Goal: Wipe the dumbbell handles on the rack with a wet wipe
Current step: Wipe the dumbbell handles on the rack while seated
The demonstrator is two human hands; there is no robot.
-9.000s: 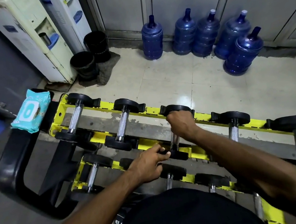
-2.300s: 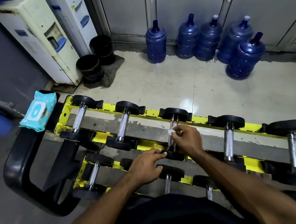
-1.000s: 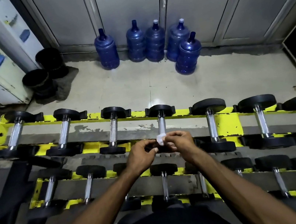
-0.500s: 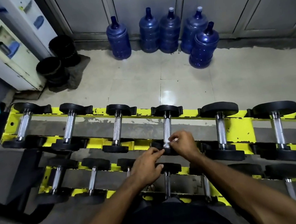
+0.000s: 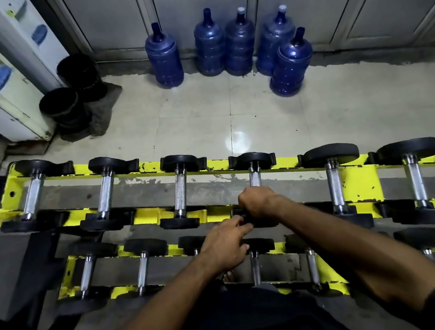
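Right hand (image 5: pixel 257 201) is clenching round the lower part of the knurled chrome dumbbell handle (image 5: pixel 254 179), fourth along the chipped yellow steel rack's (image 5: pixel 361 182) top tier, with bare handle sticking out beyond the knuckles. Left hand (image 5: pixel 226 244) is touching its near black end; can't tell if it's gripping.
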